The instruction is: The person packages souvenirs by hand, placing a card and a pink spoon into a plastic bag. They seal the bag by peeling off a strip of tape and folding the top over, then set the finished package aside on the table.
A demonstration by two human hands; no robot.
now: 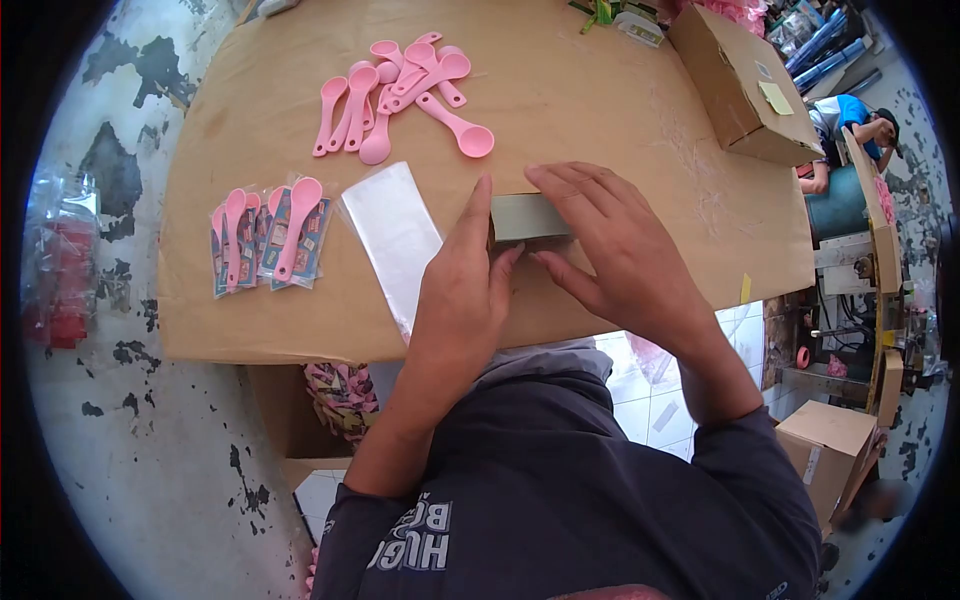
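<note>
A small grey-green block, perhaps a stack of cards (527, 217), lies near the front edge of the brown-covered table (620, 110). My left hand (462, 275) grips its left side, thumb at the near edge. On its right side is my right hand (612, 240), fingers over the far corner and thumb near the front. Left of my left hand lies a pile of clear plastic sleeves (392, 235). Loose pink spoons (470, 138) are heaped beyond it. Several bagged pink spoons with printed cards (298, 228) lie at the left.
A cardboard box (745, 85) stands at the table's back right, near green items (600, 12). Beyond the right edge sits a person in blue (850, 110). An open box with pink packets (342, 395) is below the table; another carton (825, 450) stands lower right.
</note>
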